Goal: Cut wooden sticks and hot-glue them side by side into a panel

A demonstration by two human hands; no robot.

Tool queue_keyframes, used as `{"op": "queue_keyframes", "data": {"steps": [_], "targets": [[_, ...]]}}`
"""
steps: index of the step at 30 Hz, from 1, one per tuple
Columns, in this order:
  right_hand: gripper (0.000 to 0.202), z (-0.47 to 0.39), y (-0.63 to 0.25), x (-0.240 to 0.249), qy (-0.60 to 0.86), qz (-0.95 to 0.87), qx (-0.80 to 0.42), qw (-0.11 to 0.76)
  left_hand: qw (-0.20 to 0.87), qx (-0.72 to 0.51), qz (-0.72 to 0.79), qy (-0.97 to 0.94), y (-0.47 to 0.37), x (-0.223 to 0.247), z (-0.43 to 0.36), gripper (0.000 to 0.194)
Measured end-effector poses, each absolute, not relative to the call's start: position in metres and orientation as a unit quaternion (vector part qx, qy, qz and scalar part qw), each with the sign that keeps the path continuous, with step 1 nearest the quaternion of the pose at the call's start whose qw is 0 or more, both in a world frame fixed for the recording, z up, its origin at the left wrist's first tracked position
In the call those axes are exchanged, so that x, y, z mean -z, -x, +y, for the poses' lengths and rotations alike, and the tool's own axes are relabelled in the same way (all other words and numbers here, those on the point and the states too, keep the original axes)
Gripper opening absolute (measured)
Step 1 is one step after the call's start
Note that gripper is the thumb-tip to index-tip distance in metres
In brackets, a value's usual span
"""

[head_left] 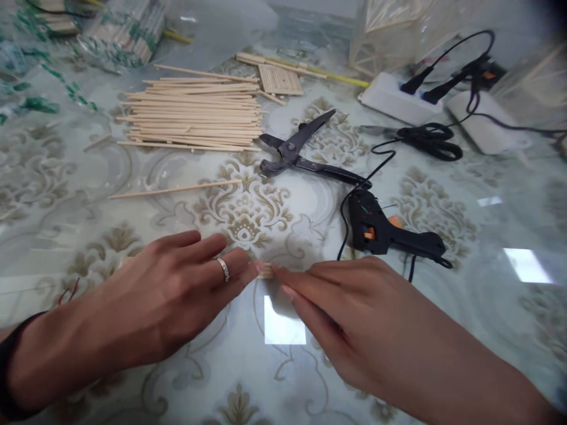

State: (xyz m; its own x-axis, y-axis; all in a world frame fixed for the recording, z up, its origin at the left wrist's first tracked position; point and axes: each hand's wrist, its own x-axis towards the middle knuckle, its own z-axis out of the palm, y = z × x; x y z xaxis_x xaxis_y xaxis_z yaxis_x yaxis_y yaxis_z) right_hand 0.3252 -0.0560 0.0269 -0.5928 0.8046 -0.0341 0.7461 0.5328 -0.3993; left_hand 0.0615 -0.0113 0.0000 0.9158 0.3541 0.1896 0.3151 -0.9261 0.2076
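Between my fingertips is a small piece of pale wooden sticks (266, 271), laid side by side; my hands cover most of it. My left hand (190, 283), with a ring on one finger, pinches it from the left, thumb and forefinger closed. From the right, my right hand (328, 301) grips its end between thumb and forefinger. Just beyond my right hand lies a black glue gun (374, 227) on its side. A single loose wooden stick (177, 189) lies beyond my left hand.
Beyond my hands lie a pile of wooden sticks (195, 112), a small stick panel (280, 79) and black cutting pliers (295, 147). Black-handled scissors (432, 141) lie near a white power strip (398, 97) with plugged-in cables. Bagged sticks (126, 32) stand at the back left.
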Motion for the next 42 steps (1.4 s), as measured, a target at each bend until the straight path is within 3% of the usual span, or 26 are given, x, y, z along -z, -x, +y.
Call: {"op": "queue_keyframes", "data": {"steps": [5,9,22,34,42], "targets": [[0.017,-0.061,-0.322,-0.027,0.415,-0.903,-0.102,0.057,0.078,-0.117,0.171,-0.975,-0.061,0.002,-0.012,0.041],[0.014,-0.058,-0.324,-0.025,0.426,-0.897,-0.107,0.060,0.079,-0.121,0.166,-0.975,-0.062,0.001,-0.010,0.039],[0.030,-0.056,-0.328,-0.022,0.414,-0.895,-0.110,0.125,0.115,-0.138,0.184,-0.966,-0.062,0.005,-0.008,0.040],[0.025,-0.057,-0.324,-0.020,0.419,-0.893,-0.130,0.102,0.256,-0.157,0.252,-0.920,-0.066,0.010,-0.005,0.035],[0.026,-0.058,-0.326,-0.019,0.416,-0.891,-0.139,0.114,0.235,-0.198,0.277,-0.910,-0.061,0.019,-0.006,0.051]]}}
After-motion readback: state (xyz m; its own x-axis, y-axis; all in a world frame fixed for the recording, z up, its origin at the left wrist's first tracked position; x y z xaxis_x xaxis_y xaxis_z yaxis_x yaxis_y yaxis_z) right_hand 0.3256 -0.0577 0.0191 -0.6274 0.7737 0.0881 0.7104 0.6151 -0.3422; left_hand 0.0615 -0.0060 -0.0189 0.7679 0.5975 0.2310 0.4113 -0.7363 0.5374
